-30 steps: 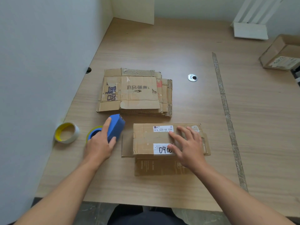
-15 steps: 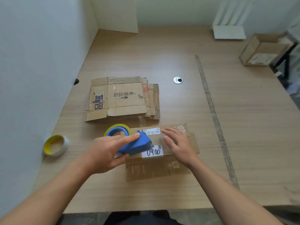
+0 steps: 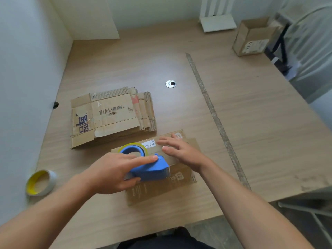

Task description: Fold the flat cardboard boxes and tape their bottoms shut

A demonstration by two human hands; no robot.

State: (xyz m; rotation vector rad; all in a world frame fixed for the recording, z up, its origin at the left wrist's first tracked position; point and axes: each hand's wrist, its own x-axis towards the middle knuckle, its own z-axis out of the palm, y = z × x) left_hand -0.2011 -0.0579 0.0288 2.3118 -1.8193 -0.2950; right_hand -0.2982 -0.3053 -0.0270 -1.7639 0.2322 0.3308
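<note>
taping step here. the small brown cardboard box lies folded on the pale wooden table near its front edge, just in front of the stack of flat cardboard boxes. the left hand grips the blue plastic tape dispenser, thumb and fingers wrapped round its body and the forefinger laid straight along the top, and the dispenser sits on the box. the right hand is flat, fingers straight, pressing on the box top beside the dispenser and holding nothing. whether the tape end has stuck, can't tell. next, i'd say: draw the dispenser along the seam under steady pressure while the flat hand pins the flaps. the spare tape roll with the yellow core sits well off left.
</note>
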